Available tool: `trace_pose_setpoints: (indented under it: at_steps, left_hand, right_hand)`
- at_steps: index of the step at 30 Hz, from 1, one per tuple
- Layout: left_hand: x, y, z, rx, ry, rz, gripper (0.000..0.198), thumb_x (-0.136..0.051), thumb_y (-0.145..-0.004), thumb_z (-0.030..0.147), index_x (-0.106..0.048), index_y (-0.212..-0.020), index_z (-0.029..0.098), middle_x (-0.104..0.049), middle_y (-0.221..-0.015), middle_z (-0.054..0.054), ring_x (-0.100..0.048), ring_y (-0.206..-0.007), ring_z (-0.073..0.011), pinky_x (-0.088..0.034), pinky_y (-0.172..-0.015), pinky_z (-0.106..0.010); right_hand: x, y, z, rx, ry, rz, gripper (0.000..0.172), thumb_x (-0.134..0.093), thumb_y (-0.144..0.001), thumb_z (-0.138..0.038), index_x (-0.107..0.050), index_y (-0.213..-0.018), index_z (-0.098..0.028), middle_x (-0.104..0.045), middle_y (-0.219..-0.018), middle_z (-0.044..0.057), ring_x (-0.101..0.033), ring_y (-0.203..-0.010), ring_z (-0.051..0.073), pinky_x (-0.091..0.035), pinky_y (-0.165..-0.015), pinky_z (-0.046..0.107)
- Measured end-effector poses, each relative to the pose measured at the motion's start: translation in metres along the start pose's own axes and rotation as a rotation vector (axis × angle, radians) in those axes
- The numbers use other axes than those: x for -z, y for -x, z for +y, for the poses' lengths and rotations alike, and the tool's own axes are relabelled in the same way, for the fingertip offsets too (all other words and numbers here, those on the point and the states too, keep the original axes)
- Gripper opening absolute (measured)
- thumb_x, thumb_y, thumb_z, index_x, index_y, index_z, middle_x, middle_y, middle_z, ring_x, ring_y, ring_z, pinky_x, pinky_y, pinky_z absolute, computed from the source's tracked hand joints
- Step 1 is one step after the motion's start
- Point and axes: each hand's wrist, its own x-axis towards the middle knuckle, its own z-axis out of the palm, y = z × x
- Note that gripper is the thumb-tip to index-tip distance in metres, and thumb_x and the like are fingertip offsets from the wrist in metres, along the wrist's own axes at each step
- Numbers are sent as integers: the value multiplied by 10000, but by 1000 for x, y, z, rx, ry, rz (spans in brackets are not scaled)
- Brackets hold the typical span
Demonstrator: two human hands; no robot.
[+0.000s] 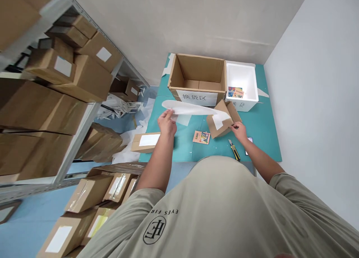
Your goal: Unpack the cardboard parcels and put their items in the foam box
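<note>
left hand point(167, 124) is pinching white sheeting point(190, 108) at nine o'clock, right hand point(239, 131) is gripping a carton point(218, 132) at three o'clock

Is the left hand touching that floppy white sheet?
Touching: the head view shows the left hand pinching the white sheet near one end.
</note>
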Motion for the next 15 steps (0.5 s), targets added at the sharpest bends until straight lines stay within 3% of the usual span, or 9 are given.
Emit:
trace_pose_setpoints:
  at_steps: [4, 7, 11, 15]
  left_hand:
    - [18, 9, -36, 195, -172, 142, 494, -1040, -675, 390, -625, -898, 239, -691, -774, 35, -672, -671, -126, -561, -652, -249]
    - [28, 26, -67, 346, -408, 222, 474, -985, -710, 303, -637, -1025, 246, -718, -809, 27, -688, -686, -154, -552, -659, -278]
    - [42, 47, -102, 455, -761, 213, 511, -939, -783, 335, -657, -1195, 226, -830, -1076, -99, -827, -1027, -274, -624, -865, -369]
    - [59, 56, -126, 470, -1159, 53, 579, -972, -786, 444, -684, -1234, 217, -822, -1314, -251, -759, -1390, -433, -590, -1076, -486]
  right_hand:
    - [3, -10, 13, -291, -490, 146, 520, -1000, -811, -528, -571, -696, -259, -603, -661, -41, -648, -722, 173, -699, -896, 403]
    - [6, -10, 28, -421, -712, 230, 510, -1039, -789, -452, -568, -747, -260, -582, -634, -78, -591, -649, 126, -722, -893, 379]
    - [7, -2, 50, -541, -751, 299, 497, -1052, -773, -394, -573, -789, -260, -628, -677, -84, -626, -663, 114, -715, -904, 343]
    - [4, 10, 66, -605, -671, 246, 517, -1048, -739, -432, -568, -824, -258, -683, -769, -69, -701, -746, 120, -682, -924, 323]
